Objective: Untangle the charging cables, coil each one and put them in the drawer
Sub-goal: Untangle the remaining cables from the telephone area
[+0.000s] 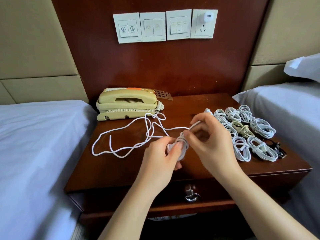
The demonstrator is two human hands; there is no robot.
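— Both hands work over the front of the nightstand (199,103); the left hand (162,156) grips a small coil (181,146) of white cable, fingers curled round it.
— And the right hand (209,137)?
— It pinches the same cable (121,129) just beside the coil, thumb and fingertips closed on the strand; a short stretch runs up across its fingers.
— Where is the rest of it?
— Loose on the top, to the left; it wanders in open loops toward the phone (128,103); one end lies free near the left edge.
— Any others?
— Yes; more coiled cables (242,132) sit in a tight cluster on the right part of the top, mostly white, one beige among them; a black cable (277,148) lies at the cluster's right edge.
— The drawer (225,193)?
— Below the top, looking closed; a metal pull (190,196) hangs at its middle.
— Around it?
— White beds (34,135) on either side; switch plates (164,25) on the wood panel above.
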